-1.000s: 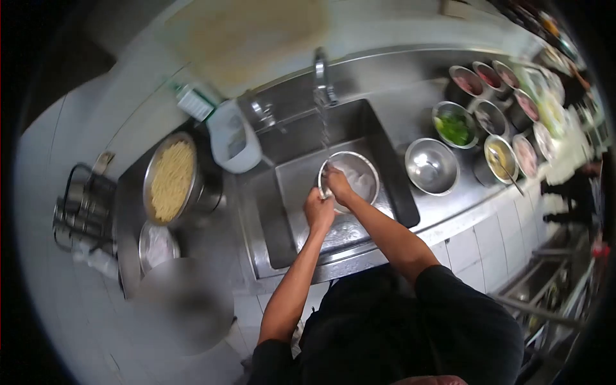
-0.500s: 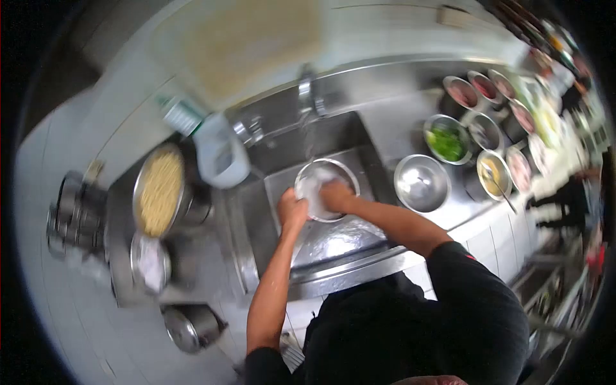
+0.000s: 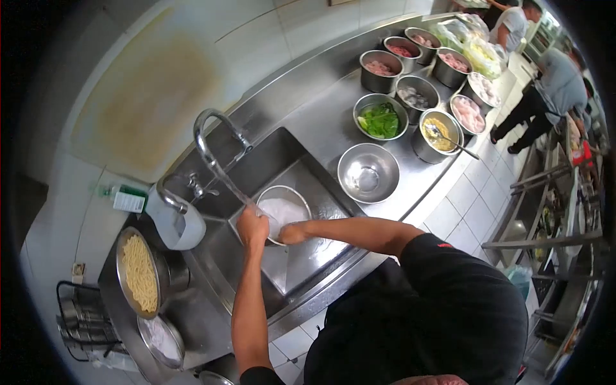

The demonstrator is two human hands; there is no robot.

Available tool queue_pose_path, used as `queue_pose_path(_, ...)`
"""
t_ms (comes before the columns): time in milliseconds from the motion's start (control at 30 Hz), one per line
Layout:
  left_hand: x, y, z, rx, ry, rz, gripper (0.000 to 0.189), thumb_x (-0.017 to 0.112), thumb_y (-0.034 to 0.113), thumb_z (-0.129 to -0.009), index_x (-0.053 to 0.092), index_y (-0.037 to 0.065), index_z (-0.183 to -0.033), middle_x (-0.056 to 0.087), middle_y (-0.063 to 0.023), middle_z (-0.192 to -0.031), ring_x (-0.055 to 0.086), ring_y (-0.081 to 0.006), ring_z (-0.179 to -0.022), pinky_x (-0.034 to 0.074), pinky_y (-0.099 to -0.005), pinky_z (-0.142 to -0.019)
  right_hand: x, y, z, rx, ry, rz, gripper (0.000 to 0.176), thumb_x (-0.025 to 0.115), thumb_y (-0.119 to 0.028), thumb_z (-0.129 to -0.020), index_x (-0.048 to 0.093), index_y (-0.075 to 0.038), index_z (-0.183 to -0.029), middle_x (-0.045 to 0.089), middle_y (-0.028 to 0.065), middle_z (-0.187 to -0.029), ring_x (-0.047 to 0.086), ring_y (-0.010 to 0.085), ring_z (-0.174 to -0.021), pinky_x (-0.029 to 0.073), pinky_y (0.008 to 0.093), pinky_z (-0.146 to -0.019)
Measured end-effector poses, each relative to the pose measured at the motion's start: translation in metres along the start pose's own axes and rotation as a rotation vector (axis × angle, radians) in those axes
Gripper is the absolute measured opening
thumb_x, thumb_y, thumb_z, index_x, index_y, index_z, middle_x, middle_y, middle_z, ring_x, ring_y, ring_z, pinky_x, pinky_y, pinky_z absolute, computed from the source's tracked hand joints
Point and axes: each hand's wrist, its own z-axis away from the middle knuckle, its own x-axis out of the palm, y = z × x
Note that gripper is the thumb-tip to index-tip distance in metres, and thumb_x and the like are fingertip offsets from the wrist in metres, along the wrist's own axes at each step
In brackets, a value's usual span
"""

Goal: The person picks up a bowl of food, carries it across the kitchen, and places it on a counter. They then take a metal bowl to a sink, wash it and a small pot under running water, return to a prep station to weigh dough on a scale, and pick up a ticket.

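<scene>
A round metal pot (image 3: 309, 204) holding cloudy, whitish contents stands in the sink (image 3: 276, 282) under the tap's water stream. My left hand (image 3: 253, 226) is closed on the left side of its rim. Curled at the near right rim, my right hand (image 3: 294, 233) grips the edge, its fingertips hidden inside or behind the wall. A curved tap (image 3: 204, 144) arches over from the back, its stream falling between the tap mouth and the pot near my left hand. What lies in the whitish contents cannot be made out.
An empty steel bowl (image 3: 368, 173), a bowl of green leaves (image 3: 380, 119) and several metal pots of food stand right of the sink. A white plastic jug (image 3: 176, 221) and a bowl of noodles (image 3: 140, 274) are at left. Other people (image 3: 557, 83) stand at far right.
My right hand has moved from inside the pot to its near rim. My left hand stays at the left rim. The head view has turned, bringing the right-hand counter and people further into view.
</scene>
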Motion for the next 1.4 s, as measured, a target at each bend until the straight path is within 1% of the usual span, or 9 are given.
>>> queue_pose_path(67,0.003,0.003,0.001,0.031,-0.004,-0.057,0.025,0.053,0.005,-0.067,0.059,-0.004,-0.09,0.061,-0.0293,-0.09,0.059,-0.0463,-0.089,0.046,-0.0493,-0.079,0.024,0.068,-0.036,-0.194,-0.012,0.451,0.041,0.046,-0.032,-0.085,0.066,0.003,-0.093,0.063,0.0264,-0.1,0.062,0.0381,-0.096,0.048,0.0441,-0.083)
queue_pose_path(167,0.002,0.015,0.011,0.003,-0.056,-0.026,0.02,0.053,0.005,-0.068,0.058,-0.004,-0.085,0.061,-0.0286,-0.092,0.058,-0.0464,-0.092,0.045,-0.0496,-0.08,0.013,0.055,-0.036,0.209,0.286,0.224,0.035,0.057,-0.028,-0.077,0.066,0.003,-0.09,0.065,0.0262,-0.09,0.064,0.0385,-0.088,0.05,0.0417,-0.076)
queue_pose_path(300,0.005,0.03,0.017,0.013,-0.078,-0.052,0.018,0.055,0.007,-0.069,0.057,-0.003,-0.084,0.061,-0.028,-0.094,0.057,-0.046,-0.094,0.045,-0.0493,-0.081,0.021,0.053,-0.065,-0.115,0.674,-0.346,0.026,0.062,-0.018,-0.074,0.065,0.005,-0.086,0.068,0.0204,-0.088,0.065,0.0279,-0.085,0.049,0.0369,-0.074)
queue_pose_path(400,0.006,0.022,0.009,0.048,-0.044,-0.076,0.02,0.057,0.007,-0.069,0.057,-0.003,-0.086,0.062,-0.0278,-0.093,0.057,-0.0452,-0.094,0.045,-0.0486,-0.082,0.046,0.02,-0.06,-0.382,0.571,-1.08,0.029,0.06,-0.019,-0.08,0.064,0.007,-0.095,0.068,0.0185,-0.095,0.062,0.0234,-0.092,0.048,0.0365,-0.079)
queue_pose_path(533,0.015,-0.012,0.002,0.086,-0.021,-0.072,0.018,0.055,0.004,-0.068,0.058,-0.004,-0.083,0.062,-0.0281,-0.09,0.058,-0.0455,-0.094,0.046,-0.0478,-0.081,0.046,-0.003,-0.042,0.084,0.347,-0.8,0.043,0.043,-0.029,-0.09,0.062,0.004,-0.11,0.063,0.0197,-0.113,0.059,0.0248,-0.1,0.043,0.0391,-0.09)
queue_pose_path(667,0.009,-0.02,0.007,0.007,-0.042,-0.1,0.024,0.056,0.006,-0.068,0.063,0.001,-0.091,0.064,-0.0252,-0.093,0.06,-0.0444,-0.091,0.047,-0.0492,-0.082,0.052,0.019,-0.032,-0.279,0.122,-0.013,0.038,0.043,-0.024,-0.087,0.066,0.004,-0.098,0.064,0.0233,-0.105,0.061,0.0356,-0.098,0.047,0.0426,-0.086)
queue_pose_path(867,0.006,-0.013,0.017,0.056,-0.106,-0.123,0.022,0.057,0.007,-0.067,0.061,0.001,-0.088,0.064,-0.0263,-0.09,0.061,-0.0444,-0.089,0.048,-0.0483,-0.081,0.045,0.041,-0.026,0.087,0.091,0.446,0.023,0.06,-0.02,-0.072,0.069,0.0,-0.08,0.067,0.0217,-0.088,0.065,0.0355,-0.088,0.052,0.0419,-0.081)
queue_pose_path(1200,0.012,0.022,0.012,0.096,-0.116,-0.16,0.018,0.06,0.009,-0.066,0.057,-0.001,-0.081,0.062,-0.0259,-0.087,0.058,-0.0463,-0.088,0.046,-0.0494,-0.078,0.059,0.02,-0.051,-0.296,0.815,-0.602,0.021,0.057,-0.023,-0.077,0.064,-0.002,-0.078,0.066,0.0207,-0.088,0.063,0.0376,-0.088,0.049,0.0458,-0.078)
queue_pose_path(1400,0.009,0.015,0.015,0.132,-0.181,-0.197,0.021,0.058,0.006,-0.067,0.06,0.0,-0.087,0.063,-0.0264,-0.089,0.059,-0.0456,-0.089,0.046,-0.05,-0.08,0.079,0.058,-0.058,-0.186,0.281,0.004,0.029,0.051,-0.028,-0.084,0.067,-0.006,-0.095,0.064,0.0253,-0.09,0.062,0.0384,-0.086,0.049,0.046,-0.078)
